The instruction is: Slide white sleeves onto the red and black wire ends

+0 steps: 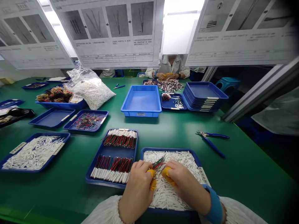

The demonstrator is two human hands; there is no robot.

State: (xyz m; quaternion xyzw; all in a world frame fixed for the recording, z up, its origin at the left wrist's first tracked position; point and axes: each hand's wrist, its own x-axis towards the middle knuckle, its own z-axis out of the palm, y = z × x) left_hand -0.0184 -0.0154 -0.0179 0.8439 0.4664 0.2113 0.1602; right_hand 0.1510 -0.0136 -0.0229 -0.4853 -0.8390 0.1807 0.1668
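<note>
Thin coloured wires [159, 163], above the near tray [173, 149] of white sleeves [163, 199], look light, limp and easily kinked, best pinched by their ends. Left hand [140, 180] and right hand [181, 175] both seem pinched on them. Cutters [205, 135] lie right on the worktop [247, 174].

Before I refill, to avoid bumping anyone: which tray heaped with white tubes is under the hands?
The right tray, nearest the pliers; the other tray lies at far left, untouched.

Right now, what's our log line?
left hand: fingering wires | right hand: fingering wires | beneath: tray, white pieces
</note>
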